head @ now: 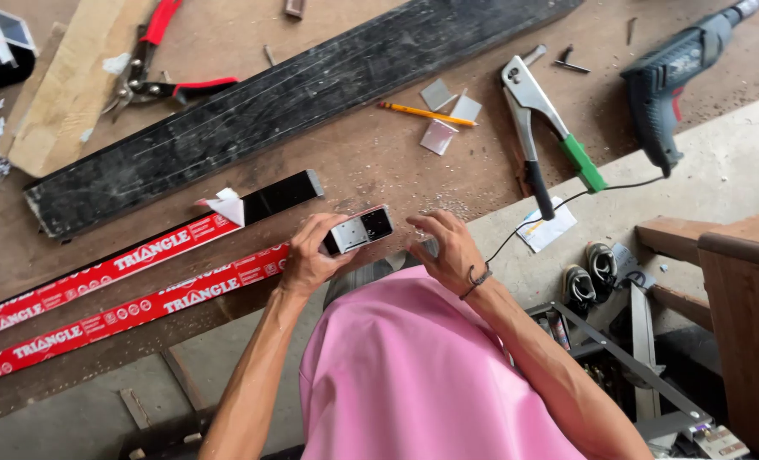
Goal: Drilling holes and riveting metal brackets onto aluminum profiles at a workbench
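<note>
Shirt: a pink shirt (413, 375) fills the near foreground, both forearms reaching out from it over the tabletop (379, 158)
Left hand: the left hand (307, 255) pinches one short black-and-silver profile piece (359, 230) by its near end, tilted up so its face shows
Right hand: the right hand (447, 247), just right of the piece, has fingers curled and loosely spread, holding nothing; apparently ready to steady it
Left of the hands: two long red-wrapped strips (132, 294) side by side; one has its wrap peeled back to bare black
Beyond the hands: one long black plank (294, 102); one pencil (426, 113); three small metal offcuts (449, 115); red-handled snips (153, 72)
Right of the hands: one green-handled rivet tool (545, 128); one corded drill (682, 72); laid within reach
</note>
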